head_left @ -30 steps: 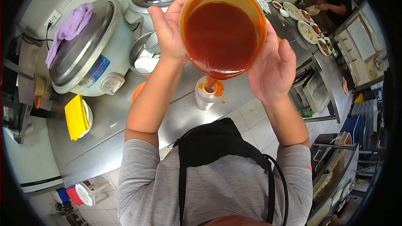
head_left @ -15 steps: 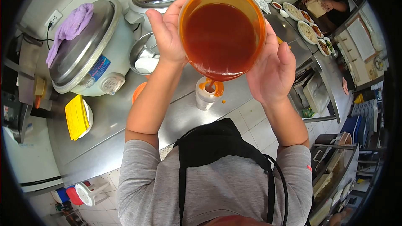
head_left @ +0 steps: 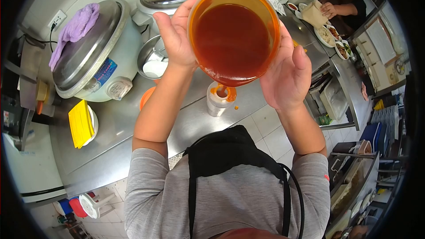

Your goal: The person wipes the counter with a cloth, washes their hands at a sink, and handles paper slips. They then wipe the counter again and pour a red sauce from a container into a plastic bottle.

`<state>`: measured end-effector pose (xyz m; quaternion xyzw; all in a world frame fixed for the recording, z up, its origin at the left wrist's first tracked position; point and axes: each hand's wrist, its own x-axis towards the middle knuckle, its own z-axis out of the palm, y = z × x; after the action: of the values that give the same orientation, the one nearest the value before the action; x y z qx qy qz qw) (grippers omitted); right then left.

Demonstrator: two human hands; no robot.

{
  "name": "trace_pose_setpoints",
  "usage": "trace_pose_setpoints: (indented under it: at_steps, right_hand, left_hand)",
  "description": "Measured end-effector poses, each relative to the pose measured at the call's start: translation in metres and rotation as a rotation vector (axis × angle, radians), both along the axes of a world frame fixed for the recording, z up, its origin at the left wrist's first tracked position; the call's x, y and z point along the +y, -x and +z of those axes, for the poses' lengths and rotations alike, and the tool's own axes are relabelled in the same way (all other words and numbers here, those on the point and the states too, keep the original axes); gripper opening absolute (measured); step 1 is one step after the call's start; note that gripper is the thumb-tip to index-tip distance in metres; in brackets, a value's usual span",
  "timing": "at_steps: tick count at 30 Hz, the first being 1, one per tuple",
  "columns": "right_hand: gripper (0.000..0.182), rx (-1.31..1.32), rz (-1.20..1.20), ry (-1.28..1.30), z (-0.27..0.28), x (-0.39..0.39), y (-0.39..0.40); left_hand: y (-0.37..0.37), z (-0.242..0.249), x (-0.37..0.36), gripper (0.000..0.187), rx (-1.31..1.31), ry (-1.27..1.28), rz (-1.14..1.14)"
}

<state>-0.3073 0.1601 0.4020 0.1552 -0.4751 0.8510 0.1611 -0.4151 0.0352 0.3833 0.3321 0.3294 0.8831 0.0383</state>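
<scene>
Between my two hands a round plastic tub (head_left: 191, 40) of red-brown sauce (head_left: 232, 40) is tilted toward me. My left hand (head_left: 178, 40) grips its left side, thumb raised; my right hand (head_left: 287, 73) supports its right side with the palm. Sauce runs over the near rim in a thin stream into a clear squeeze bottle (head_left: 217, 106), which stands upright without a cap on the steel counter. Orange sauce is smeared around the bottle's mouth, and a few drops (head_left: 236, 107) lie beside it. The fingers behind the tub are partly hidden.
Two large rice cookers (head_left: 95, 53) stand at the left, one with a purple cloth (head_left: 75, 33) on its lid. A metal bowl (head_left: 144, 57), an orange rim (head_left: 146, 95) and yellow packets (head_left: 81, 124) sit nearby. At back right, another person's hand (head_left: 328, 10) is near several food dishes (head_left: 325, 36).
The tub and my hands stay almost still, with sauce still streaming into the bottle. The other person has brought a tan item forward over the dishes.
</scene>
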Motion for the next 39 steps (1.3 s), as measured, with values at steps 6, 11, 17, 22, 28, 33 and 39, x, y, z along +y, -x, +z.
trace_pose_setpoints:
  at_steps: [6, 11, 17, 22, 28, 33, 39]
  right_hand:
    - [0.077, -0.029, -0.033, -0.118, 0.0029, 0.0000, -0.0010]
    - [0.073, -0.016, -0.020, -0.094, 0.0020, 0.0005, -0.0010]
    - [0.064, 0.010, -0.002, -0.032, 0.0013, 0.0002, -0.0019]
    - [0.065, 0.010, -0.017, -0.035, 0.0010, -0.0003, -0.0025]
    - [0.080, -0.013, -0.059, -0.141, 0.0042, -0.0010, -0.0040]
    - [0.080, -0.011, -0.066, -0.158, 0.0039, 0.0001, -0.0042]
    - [0.080, -0.006, -0.059, -0.158, 0.0022, 0.0006, -0.0041]
  left_hand:
    - [-0.0001, 0.0001, 0.0003, 0.082, 0.025, -0.047, -0.031]
    - [0.0009, -0.0002, 0.0000, 0.082, 0.039, -0.060, -0.048]
    - [0.0008, 0.0006, -0.0013, 0.087, 0.023, -0.039, -0.043]
    - [0.0004, -0.0004, -0.0011, 0.087, 0.026, -0.055, -0.051]
    - [0.0004, 0.0002, -0.0005, 0.082, 0.070, -0.096, -0.085]
    - [0.0005, -0.0009, 0.0002, 0.083, 0.064, -0.100, -0.084]
    - [-0.0017, -0.0005, -0.0001, 0.084, 0.070, -0.086, -0.054]
